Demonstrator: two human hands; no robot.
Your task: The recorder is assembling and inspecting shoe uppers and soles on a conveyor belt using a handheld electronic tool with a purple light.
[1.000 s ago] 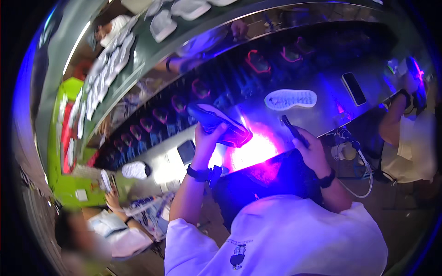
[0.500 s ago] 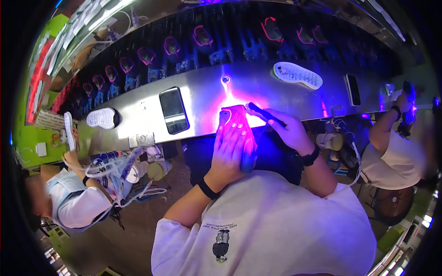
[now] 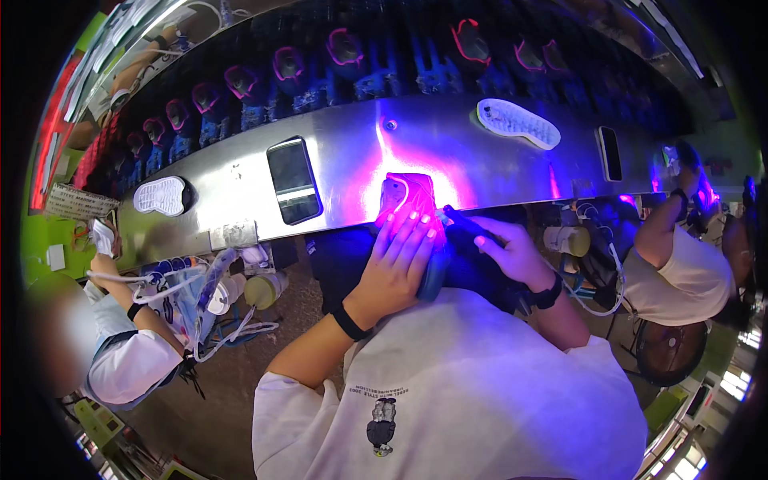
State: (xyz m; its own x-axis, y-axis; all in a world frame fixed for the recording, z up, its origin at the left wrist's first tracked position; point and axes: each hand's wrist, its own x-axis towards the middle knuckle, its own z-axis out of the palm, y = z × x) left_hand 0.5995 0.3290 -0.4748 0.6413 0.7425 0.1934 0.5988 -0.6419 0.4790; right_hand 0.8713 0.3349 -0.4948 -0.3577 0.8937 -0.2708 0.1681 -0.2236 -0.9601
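My left hand (image 3: 390, 272) lies over a shoe upper (image 3: 418, 190) that looks red-pink under violet light, its fingers pressed along the top and holding it at the bench's near edge. The dark, rounded end of the shoe piece shows below the palm. Gripped in my right hand (image 3: 516, 253) is a dark-handled brush (image 3: 470, 221), whose tip meets or nearly meets the right side of the upper. Glare and the fingers hide the exact contact. Farther right on the metal bench (image 3: 352, 160) rests a white shoe sole (image 3: 518, 124).
A phone (image 3: 294, 182) and another white sole (image 3: 160, 197) lie to the left, a second phone (image 3: 610, 154) to the right. Behind the bench runs a dark rack with several shoe uppers (image 3: 345, 48). Co-workers sit on both sides; lidded pots (image 3: 266, 290) stand below bench level.
The brush tip has moved down along the right side of the upper, with my right hand slightly lower. My left hand keeps its hold. The view has shifted a little.
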